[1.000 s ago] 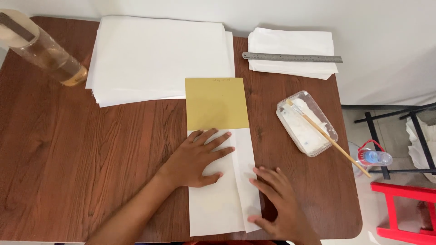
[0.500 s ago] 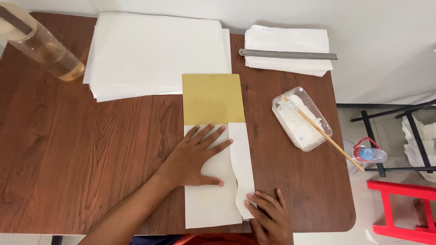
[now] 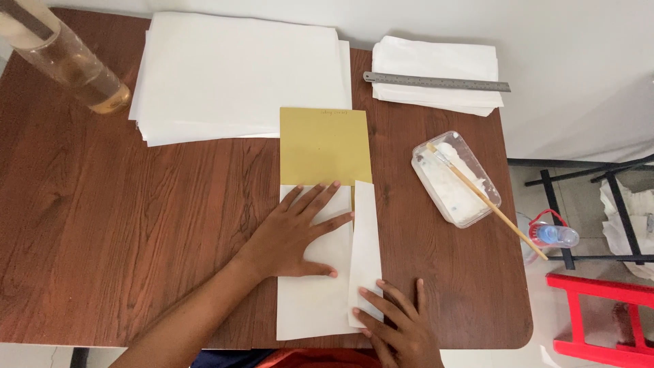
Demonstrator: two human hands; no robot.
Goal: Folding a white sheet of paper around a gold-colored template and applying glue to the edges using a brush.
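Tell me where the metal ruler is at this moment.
In the head view, the metal ruler lies at the table's far right, across a small stack of white paper, beyond the plastic glue tub.

Left hand (image 3: 300, 235): palm down, flat, fingers spread, pointing up and right, thumb out to side; forearm runs in from lower left. Right hand (image 3: 398, 324): palm down at bottom edge, fingers extended, pointing up-left, wrist out of view.

Tabletop (image 3: 102, 225): folded paper sheet (image 3: 320, 300) at near centre, lying over the card (image 3: 325, 144) behind it. Paper stack (image 3: 238, 68) at far centre; bottle (image 3: 65, 58) far left. Ruler (image 3: 436, 82) on napkin pile (image 3: 439, 65) far right. Brush (image 3: 487, 201) across paste tub (image 3: 455, 178), right.
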